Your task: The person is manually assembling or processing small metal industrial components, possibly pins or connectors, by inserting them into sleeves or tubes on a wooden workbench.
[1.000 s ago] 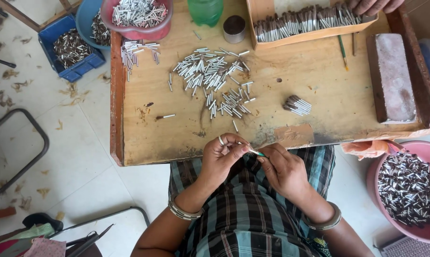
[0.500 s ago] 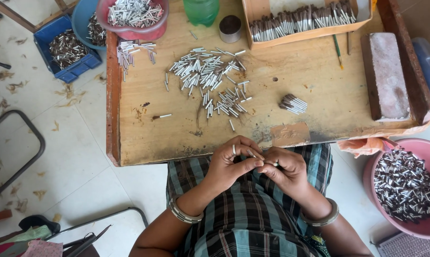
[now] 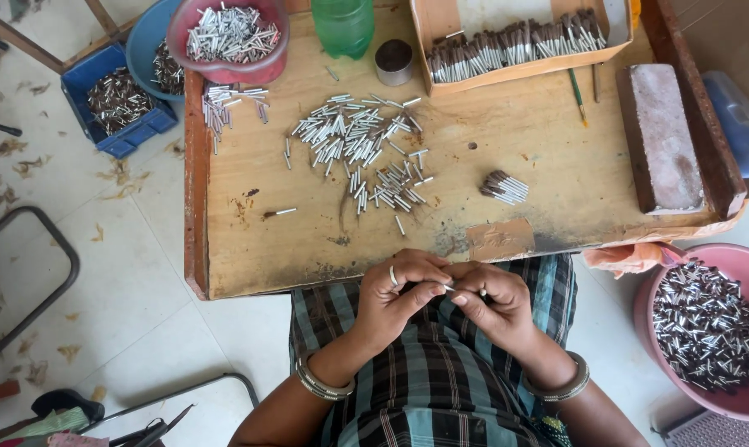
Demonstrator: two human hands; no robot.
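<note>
Both hands pinch 1 small tube over the lap, below the worktop edge.

I see the left hand and right hand each in a closed grip on the thin silvery tube. Loose tubes lie on the wood; more fill the red bowl, the cardboard tray, the blue crate and the pink tub.

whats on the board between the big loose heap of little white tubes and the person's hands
In the head view, only bare, stained wood of the wooden work board lies between the scattered heap of small white tubes and the left hand and right hand.
</note>
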